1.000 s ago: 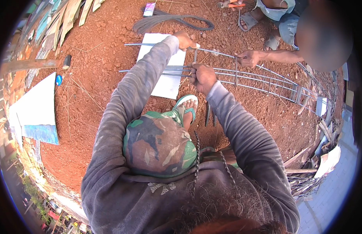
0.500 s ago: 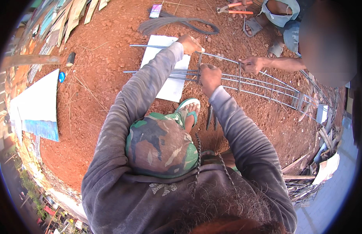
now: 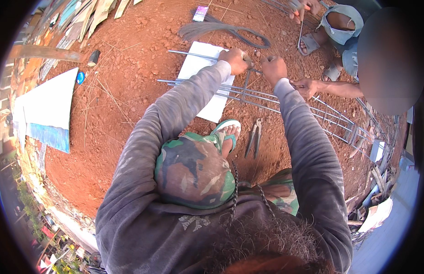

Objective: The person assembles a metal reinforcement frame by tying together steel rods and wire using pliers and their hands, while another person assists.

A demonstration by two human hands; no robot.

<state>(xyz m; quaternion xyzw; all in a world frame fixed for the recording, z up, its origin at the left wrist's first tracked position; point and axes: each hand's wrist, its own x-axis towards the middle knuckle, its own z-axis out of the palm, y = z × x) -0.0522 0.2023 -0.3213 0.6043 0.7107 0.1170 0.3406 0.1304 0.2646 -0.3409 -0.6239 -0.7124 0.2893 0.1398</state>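
Red dirt (image 3: 130, 68) bears rebar cage (image 3: 285, 102), running left-right, slightly downward.

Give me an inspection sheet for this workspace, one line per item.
Surface: bare red earth, loose clods and thin stray wires.
Job's things: long rebar cage lying on the ground over a white sheet.
Clutter: pliers on the dirt by the sandalled foot; bundle of tie wire; white board at left.
Hands: left hand and right hand both closed on the cage; another person's hand on it too.
Cables: nothing seen.
Surroundings: scrap wood and debris along the edges.
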